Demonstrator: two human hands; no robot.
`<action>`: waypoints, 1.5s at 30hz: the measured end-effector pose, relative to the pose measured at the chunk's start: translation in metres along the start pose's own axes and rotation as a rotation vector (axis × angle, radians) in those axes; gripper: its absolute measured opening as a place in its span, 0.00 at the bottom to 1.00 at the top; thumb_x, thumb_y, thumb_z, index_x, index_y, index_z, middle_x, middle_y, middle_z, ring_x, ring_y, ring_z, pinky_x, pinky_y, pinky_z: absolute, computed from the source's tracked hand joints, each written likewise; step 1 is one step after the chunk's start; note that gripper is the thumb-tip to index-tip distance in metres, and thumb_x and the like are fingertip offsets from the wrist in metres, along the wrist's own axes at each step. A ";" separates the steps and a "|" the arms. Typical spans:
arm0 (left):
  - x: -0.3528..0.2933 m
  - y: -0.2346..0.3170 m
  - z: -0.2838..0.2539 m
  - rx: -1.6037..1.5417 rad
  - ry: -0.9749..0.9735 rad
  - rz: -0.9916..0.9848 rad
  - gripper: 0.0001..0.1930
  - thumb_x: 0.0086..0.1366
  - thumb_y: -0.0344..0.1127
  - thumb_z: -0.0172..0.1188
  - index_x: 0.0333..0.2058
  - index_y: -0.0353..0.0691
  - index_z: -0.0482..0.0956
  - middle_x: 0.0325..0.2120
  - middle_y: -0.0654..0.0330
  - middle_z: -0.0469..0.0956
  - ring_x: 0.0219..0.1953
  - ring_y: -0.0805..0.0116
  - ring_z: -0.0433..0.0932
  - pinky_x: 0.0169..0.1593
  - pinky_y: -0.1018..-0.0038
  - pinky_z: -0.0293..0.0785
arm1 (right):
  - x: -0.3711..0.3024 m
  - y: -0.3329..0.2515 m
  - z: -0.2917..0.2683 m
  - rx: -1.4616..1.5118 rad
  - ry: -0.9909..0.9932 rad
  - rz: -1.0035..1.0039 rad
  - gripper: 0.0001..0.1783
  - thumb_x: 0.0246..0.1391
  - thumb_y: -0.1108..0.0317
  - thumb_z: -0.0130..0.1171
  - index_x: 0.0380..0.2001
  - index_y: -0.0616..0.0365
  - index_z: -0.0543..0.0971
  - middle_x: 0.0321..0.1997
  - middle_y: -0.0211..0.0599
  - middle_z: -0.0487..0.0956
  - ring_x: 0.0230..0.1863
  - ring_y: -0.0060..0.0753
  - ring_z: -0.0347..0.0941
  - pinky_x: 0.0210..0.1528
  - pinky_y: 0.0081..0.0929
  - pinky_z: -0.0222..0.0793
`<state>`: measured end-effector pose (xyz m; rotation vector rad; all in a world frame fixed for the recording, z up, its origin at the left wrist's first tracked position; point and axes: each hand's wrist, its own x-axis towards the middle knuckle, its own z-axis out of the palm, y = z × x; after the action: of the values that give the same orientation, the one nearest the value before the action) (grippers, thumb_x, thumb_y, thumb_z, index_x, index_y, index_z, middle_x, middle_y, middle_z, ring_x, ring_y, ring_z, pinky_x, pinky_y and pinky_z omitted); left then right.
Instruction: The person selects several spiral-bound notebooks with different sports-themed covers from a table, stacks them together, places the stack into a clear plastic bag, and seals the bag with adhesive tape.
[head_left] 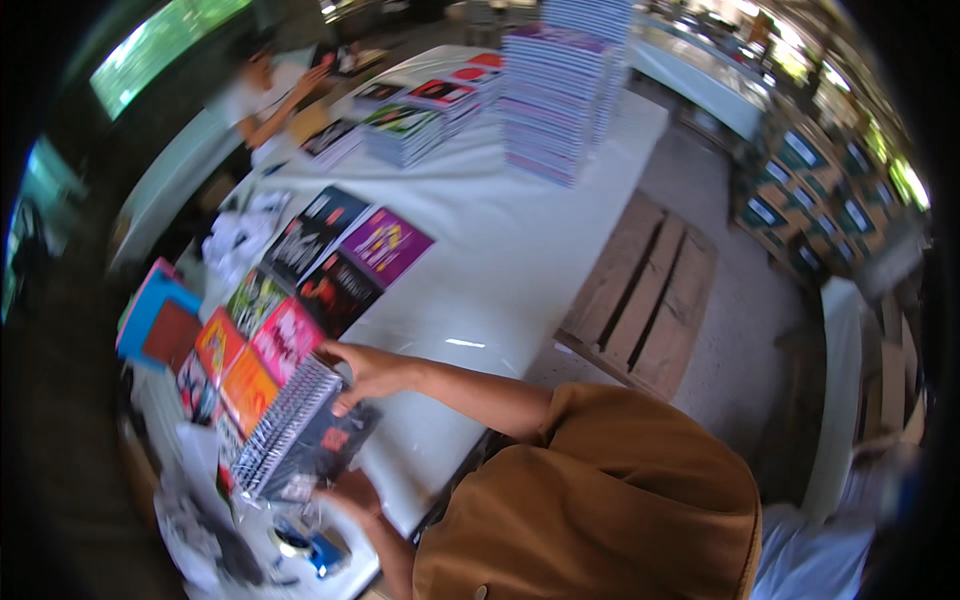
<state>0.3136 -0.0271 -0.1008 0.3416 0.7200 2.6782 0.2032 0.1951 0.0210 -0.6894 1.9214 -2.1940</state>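
table: a long table (520,240) under a white cloth, running away from the hands toward the far end
by the hands: a stack of spiral-bound notebooks (285,425) lies on the cloth, touched by both the right hand (365,372) and the left hand (350,492)
just beyond the right hand: flat colourful covers (335,255) laid side by side, pink, purple, black and orange among them
below the left hand: a blue tape dispenser (310,548) and crumpled clear wrapping (200,520)
far from the hands: lower piles of notebooks (415,125), then a tall stack (550,100) near the table's far end
bare cloth: to the right of the right hand
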 end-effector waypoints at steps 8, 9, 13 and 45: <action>0.042 0.052 0.054 1.508 0.291 0.818 0.18 0.62 0.35 0.52 0.48 0.30 0.65 0.44 0.54 0.68 0.47 0.65 0.66 0.54 0.68 0.60 | -0.012 0.026 0.030 -0.211 0.062 -0.298 0.26 0.33 0.63 0.71 0.38 0.58 0.75 0.41 0.40 0.74 0.48 0.39 0.68 0.51 0.32 0.63; 0.048 0.065 0.063 1.519 0.348 0.698 0.12 0.61 0.33 0.53 0.41 0.32 0.69 0.37 0.57 0.70 0.40 0.68 0.68 0.48 0.72 0.63 | -0.005 0.023 0.034 -0.214 0.062 -0.297 0.26 0.33 0.63 0.71 0.38 0.58 0.75 0.41 0.40 0.74 0.48 0.39 0.68 0.51 0.32 0.63; 0.071 0.094 0.081 1.709 0.285 0.876 0.13 0.60 0.30 0.56 0.18 0.36 0.66 0.16 0.67 0.65 0.21 0.77 0.61 0.28 0.78 0.60 | 0.022 0.003 0.043 -0.548 0.208 -0.533 0.15 0.43 0.57 0.64 0.21 0.57 0.75 0.23 0.38 0.73 0.29 0.39 0.72 0.32 0.35 0.65; -0.006 0.171 0.137 0.520 0.241 0.729 0.32 0.63 0.43 0.49 0.61 0.38 0.50 0.48 0.52 0.71 0.47 0.66 0.73 0.47 0.72 0.71 | -0.106 0.061 0.087 -0.494 -0.690 -0.550 0.19 0.47 0.65 0.59 0.44 0.58 0.74 0.42 0.36 0.76 0.44 0.39 0.72 0.50 0.35 0.65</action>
<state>0.3166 -0.1083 0.1033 0.4857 1.6453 3.1878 0.3226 0.1482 -0.0574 -1.9374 2.0000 -1.3299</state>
